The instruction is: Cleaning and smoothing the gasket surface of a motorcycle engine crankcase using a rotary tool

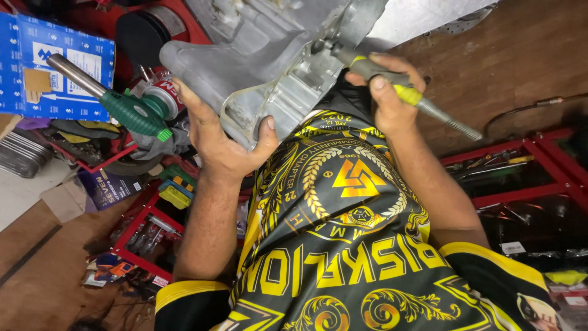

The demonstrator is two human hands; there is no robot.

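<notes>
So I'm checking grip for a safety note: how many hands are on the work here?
2. The left hand grips the edge of the grey metal casing; the right hand holds a flexible-shaft rotary tool handpiece against it. No other hands show.

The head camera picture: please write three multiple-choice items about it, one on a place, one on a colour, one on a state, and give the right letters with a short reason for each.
1. Where is the green blowtorch?
A. beside the left hand, on its outer side
B. under the right hand
C. on the person's shirt

2. What colour is the band on the rotary tool?
A. red
B. yellow-green
C. blue

3. What is the left hand doing?
A. resting open on the floor
B. holding a box
C. holding the edge of the grey metal casing

Answers:
1 A, the torch lies among the clutter next to that hand.
2 B, the band shows beside the fingers of the right hand.
3 C, thumb and fingers wrap the casing's lower rim.
</notes>
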